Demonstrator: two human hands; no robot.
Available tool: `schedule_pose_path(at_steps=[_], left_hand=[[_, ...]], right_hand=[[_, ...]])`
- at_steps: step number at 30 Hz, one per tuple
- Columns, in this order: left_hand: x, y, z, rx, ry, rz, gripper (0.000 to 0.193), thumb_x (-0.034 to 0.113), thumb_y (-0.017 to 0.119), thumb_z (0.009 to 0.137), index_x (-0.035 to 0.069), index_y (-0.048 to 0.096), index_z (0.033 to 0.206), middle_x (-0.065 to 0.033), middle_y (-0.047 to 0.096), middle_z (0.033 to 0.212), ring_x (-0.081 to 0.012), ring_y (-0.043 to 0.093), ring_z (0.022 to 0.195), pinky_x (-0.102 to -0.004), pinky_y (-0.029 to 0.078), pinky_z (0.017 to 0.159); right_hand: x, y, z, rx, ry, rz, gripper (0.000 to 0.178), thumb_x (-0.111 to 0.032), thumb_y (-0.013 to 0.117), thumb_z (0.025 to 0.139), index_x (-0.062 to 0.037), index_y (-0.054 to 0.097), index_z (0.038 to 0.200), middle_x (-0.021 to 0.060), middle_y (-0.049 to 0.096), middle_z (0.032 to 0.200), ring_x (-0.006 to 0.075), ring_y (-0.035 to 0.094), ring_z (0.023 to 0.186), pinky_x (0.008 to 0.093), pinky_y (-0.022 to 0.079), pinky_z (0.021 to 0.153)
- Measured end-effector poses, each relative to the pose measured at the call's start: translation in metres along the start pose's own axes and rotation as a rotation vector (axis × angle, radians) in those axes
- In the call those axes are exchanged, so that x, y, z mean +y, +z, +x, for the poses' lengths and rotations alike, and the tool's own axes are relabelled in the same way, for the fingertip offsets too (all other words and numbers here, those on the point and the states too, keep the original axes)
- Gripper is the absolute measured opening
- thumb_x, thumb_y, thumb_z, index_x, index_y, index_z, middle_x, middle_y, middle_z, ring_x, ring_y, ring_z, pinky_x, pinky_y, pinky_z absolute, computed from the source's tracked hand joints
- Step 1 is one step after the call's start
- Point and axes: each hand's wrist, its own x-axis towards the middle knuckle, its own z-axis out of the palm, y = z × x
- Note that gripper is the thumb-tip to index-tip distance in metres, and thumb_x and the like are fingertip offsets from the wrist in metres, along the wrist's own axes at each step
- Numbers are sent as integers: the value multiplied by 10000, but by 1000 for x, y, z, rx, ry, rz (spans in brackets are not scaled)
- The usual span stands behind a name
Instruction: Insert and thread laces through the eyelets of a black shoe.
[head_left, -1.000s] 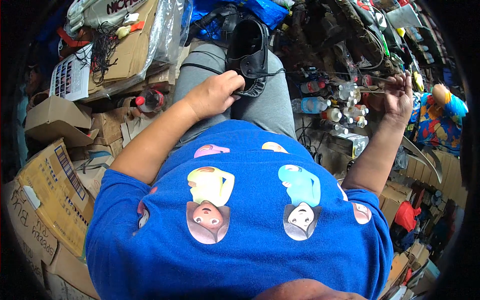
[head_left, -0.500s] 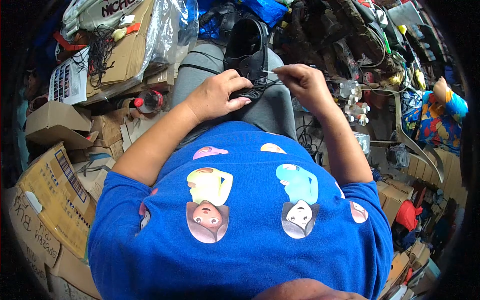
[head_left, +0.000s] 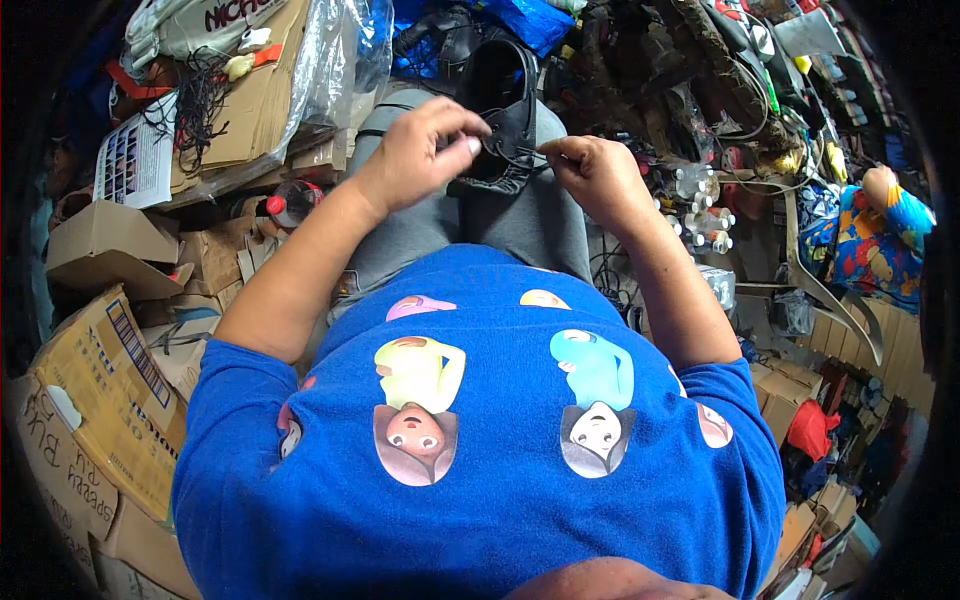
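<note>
A black shoe (head_left: 513, 125) rests on my lap between the knees, its opening facing away from me. Dark cords or thread bunch at its near end. At the shoe's right side, the thumb and fingers of my right hand (head_left: 597, 175) pinch a thin needle-like tool (head_left: 541, 153); its tip meets the upper, and its handle is hidden in the hand. My left hand (head_left: 422, 155) is raised at the shoe's left side, fingers curled and thumb near the index finger. A dark strand appears to run close to those fingertips; what they grip is too small to make out.
Cardboard and clear plastic (head_left: 250, 110) lie at far left, near a red-capped bottle (head_left: 292, 204). Cardboard boxes (head_left: 115, 390) pile up on the left. Several small clear bottles (head_left: 705, 210) stand to the right. Another person's colourful sleeve (head_left: 880, 235) shows at far right.
My left hand has lifted away from the shoe's near end, moving up and left, fingers more curled. The right hand has shifted slightly toward me, still pinching the thin tool.
</note>
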Motion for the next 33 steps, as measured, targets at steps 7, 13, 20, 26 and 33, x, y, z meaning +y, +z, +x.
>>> schedule_pose_path(at_steps=[7, 13, 20, 26, 33], left_hand=[[-31, 1, 42, -64, 219, 268, 506, 16, 576, 721, 72, 544, 1222, -124, 569, 1204, -287, 523, 1162, -361, 403, 1002], [-31, -2, 62, -343, -20, -47, 502, 4, 549, 690, 39, 557, 1191, -130, 650, 1029, -224, 616, 995, -316, 462, 897], [-35, -1, 60, -388, 65, 64, 496, -10, 537, 696, 5, 528, 1192, -113, 610, 1104, -181, 547, 1077, -298, 396, 972], [-32, -1, 60, -454, -101, -176, 372, 9, 589, 704, 22, 587, 1076, -107, 656, 1010, -191, 601, 988, -307, 451, 904], [-36, 6, 59, -455, -102, -216, 289, -1, 606, 731, 3, 566, 1017, -41, 640, 975, -91, 553, 917, -269, 440, 864]], right_hand=[[-7, -4, 6, -15, 5, -26, 195, -164, 596, 782, -94, 709, 924, 187, 656, 817, 330, 651, 791, 406, 514, 732], [-12, -7, 9, -32, 53, -79, 203, -153, 592, 769, -85, 710, 919, 197, 652, 809, 332, 651, 786, 405, 514, 731], [-9, -8, 9, -55, 69, -4, 222, -108, 595, 772, -74, 705, 962, 188, 631, 722, 254, 640, 620, 338, 495, 608], [-9, -6, 9, -24, 25, -58, 229, -104, 586, 762, -68, 703, 955, 195, 635, 735, 286, 649, 655, 359, 505, 630], [-13, -10, 9, -102, 104, -59, 229, -105, 585, 758, -59, 703, 949, 197, 646, 771, 304, 657, 707, 369, 511, 677]])
